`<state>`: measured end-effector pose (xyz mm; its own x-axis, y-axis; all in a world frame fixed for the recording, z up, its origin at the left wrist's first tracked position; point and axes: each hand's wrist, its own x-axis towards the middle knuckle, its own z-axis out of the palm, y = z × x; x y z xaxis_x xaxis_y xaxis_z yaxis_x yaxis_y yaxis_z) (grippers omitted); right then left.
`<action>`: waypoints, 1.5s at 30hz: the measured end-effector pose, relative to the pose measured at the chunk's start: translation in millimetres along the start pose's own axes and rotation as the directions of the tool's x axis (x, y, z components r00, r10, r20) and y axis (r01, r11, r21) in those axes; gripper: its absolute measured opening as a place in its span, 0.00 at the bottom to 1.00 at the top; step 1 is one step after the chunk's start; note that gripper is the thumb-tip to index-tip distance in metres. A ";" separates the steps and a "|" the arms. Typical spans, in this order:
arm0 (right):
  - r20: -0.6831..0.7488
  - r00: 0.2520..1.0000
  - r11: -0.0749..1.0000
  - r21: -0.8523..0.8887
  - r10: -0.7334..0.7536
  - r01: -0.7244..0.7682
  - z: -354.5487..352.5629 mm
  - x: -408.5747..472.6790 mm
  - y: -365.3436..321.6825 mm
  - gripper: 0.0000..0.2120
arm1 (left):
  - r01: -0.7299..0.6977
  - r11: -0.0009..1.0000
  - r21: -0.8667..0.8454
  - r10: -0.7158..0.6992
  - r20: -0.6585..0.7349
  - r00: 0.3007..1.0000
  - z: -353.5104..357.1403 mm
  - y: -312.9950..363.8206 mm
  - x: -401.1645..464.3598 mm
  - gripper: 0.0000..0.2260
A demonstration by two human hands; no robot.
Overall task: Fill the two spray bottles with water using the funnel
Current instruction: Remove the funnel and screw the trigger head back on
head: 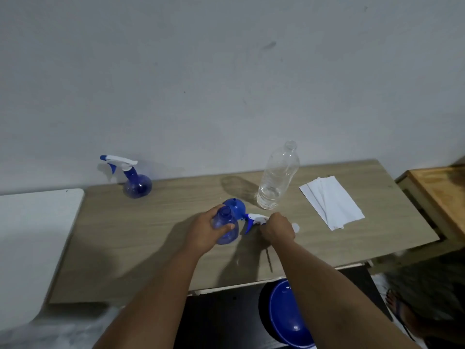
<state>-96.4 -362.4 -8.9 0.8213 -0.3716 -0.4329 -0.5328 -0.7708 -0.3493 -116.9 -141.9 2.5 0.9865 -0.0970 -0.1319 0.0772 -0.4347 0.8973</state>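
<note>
Pale scuffed wall [226, 71] behind wood-grain table [125, 248], orange wooden furniture [437, 190] alongside.

One view only, from a camera worn on the person's head, looking forward and down. It stands above the near edge of the desk [151, 248] and faces the pale wall [226, 71] behind it, which fills the whole upper half of the picture. Both forearms enter from the bottom edge and reach away from the lens, so the left hand [203, 230] and right hand [278, 229] sit near the middle, fairly close. The wide angle bends the desk edges outward. At the lower right a sandalled foot [400, 311] shows on what is probably the floor, though that corner is blurred.
</note>
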 end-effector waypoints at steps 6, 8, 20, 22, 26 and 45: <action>0.042 0.993 0.964 0.248 -0.107 0.094 -41.8 -7.7 -21.7 0.12 | 0.039 0.999 -0.036 -0.040 -0.030 0.999 4.2 7.3 -8.5 0.23; 0.003 0.982 0.921 0.348 -0.189 0.176 -64.7 -14.4 -38.7 0.11 | 0.050 0.998 -0.040 -0.051 -0.042 0.998 5.8 9.2 -9.1 0.24; -0.219 0.872 0.246 0.904 -0.438 0.350 -91.1 -77.6 -120.1 0.08 | 0.112 0.992 -0.056 -0.113 -0.010 0.994 5.7 18.1 -9.8 0.19; -0.245 0.868 0.207 0.910 -0.432 0.360 -90.7 -78.5 -122.0 0.09 | 0.127 0.990 -0.061 -0.128 -0.008 0.992 5.0 20.5 -10.0 0.21; -0.306 0.853 0.155 0.903 -0.423 0.401 -96.3 -78.9 -126.3 0.10 | 0.127 0.990 -0.060 -0.127 -0.004 0.992 4.0 19.0 -8.8 0.26; -0.087 0.821 0.497 0.759 -0.564 0.422 -12.2 -59.3 -55.0 0.11 | 0.091 0.988 -0.127 -0.097 -0.038 0.995 -0.5 24.5 -17.2 0.13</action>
<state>-113.4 -304.3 46.1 0.9927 0.0846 -0.0859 -0.0728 -0.1471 -0.9864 -131.9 -150.4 27.0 0.9792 -0.0201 -0.2020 0.1847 -0.3241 0.9278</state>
